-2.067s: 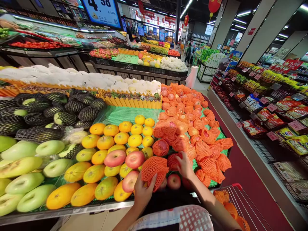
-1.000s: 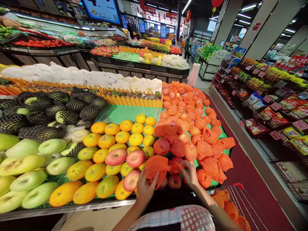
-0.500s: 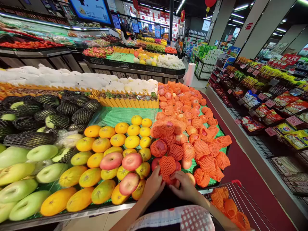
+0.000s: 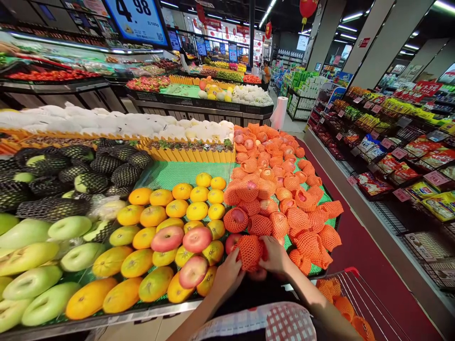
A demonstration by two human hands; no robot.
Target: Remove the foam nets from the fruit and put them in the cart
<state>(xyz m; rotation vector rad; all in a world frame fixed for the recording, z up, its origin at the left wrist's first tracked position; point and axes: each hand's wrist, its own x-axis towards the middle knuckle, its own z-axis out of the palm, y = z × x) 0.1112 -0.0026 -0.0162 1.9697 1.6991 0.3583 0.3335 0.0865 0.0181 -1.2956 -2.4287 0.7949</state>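
Both of my hands grip one apple wrapped in an orange foam net (image 4: 250, 251) at the front edge of the fruit stand. My left hand (image 4: 229, 274) curls round its left side and my right hand (image 4: 275, 254) closes on its right side. Behind it lies a pile of netted apples (image 4: 284, 194) on a green mat. Bare red apples (image 4: 197, 238) rest on yellow-orange mangoes (image 4: 142, 263) just left of my hands.
A shopping cart (image 4: 350, 293) with several orange nets stands at my lower right. Green fruit (image 4: 42, 279) and dark-netted fruit (image 4: 71, 175) fill the left of the stand. A shelf of packaged goods (image 4: 408, 175) lines the red aisle. A person (image 4: 265, 73) stands far back.
My hands came together from separate apples onto one netted apple and drew it to the stand's front edge. The large net under my left hand is gone from there.
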